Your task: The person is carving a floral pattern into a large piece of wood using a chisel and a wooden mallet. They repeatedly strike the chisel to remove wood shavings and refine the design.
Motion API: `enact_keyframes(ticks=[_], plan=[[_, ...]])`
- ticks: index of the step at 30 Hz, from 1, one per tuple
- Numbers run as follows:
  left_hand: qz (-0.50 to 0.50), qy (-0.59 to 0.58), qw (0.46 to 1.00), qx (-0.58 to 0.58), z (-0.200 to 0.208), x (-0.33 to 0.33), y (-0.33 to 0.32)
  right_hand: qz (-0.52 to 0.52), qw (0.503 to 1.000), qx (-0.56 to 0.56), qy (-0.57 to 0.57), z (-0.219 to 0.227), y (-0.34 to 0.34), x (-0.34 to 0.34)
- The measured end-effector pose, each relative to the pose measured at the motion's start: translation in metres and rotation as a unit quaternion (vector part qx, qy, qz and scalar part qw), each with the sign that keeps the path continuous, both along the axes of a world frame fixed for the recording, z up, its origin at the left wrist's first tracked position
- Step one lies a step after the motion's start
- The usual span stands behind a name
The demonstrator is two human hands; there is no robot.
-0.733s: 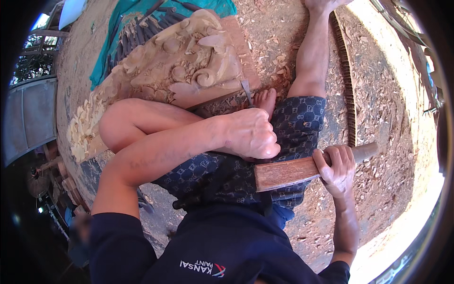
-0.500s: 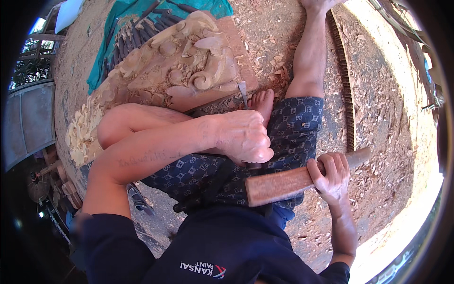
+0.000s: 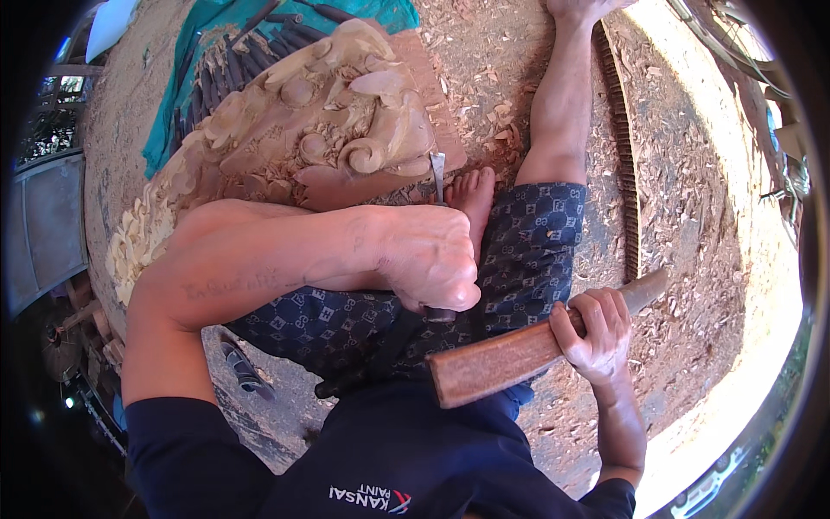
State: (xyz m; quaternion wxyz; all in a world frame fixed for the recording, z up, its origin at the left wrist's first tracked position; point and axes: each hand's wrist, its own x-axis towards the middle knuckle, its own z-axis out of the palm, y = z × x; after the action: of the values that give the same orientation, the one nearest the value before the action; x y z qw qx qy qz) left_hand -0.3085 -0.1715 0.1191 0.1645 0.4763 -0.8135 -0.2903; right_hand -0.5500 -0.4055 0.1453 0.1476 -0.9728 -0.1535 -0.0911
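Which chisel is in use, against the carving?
The one in the left hand, its blade tip at the carving's edge; the other chisels lie on the teal cloth.

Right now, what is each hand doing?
Left hand: closed around the chisel, blade at the carving.
Right hand: closed around the wooden mallet.

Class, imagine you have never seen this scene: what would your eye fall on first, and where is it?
First comes the pale carved panel, full of scrolls and leaves, lying on the chip-strewn ground at upper left. In the middle, the left hand grips a chisel whose blade meets the panel's lower edge, beside a bare foot. Lower right, the right hand holds a reddish wooden mallet, its head pointing toward the chisel.
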Motion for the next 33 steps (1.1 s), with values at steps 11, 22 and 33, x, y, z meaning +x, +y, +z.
enact_keyframes(ticks=[11,22,33], plan=[[0.09,0.013,0.992,-0.093,-0.018,-0.012,-0.009,-0.005,0.999,0.028,0.014,-0.007,-0.005,0.003],[0.26,0.06,0.955,-0.129,-0.029,-0.022,-0.054,-0.144,0.97,0.167,0.102,-0.033,-0.033,-0.017],[0.378,-0.044,0.922,-0.076,-0.035,-0.03,-0.087,-0.358,0.775,0.49,0.174,-0.085,-0.001,-0.046]])
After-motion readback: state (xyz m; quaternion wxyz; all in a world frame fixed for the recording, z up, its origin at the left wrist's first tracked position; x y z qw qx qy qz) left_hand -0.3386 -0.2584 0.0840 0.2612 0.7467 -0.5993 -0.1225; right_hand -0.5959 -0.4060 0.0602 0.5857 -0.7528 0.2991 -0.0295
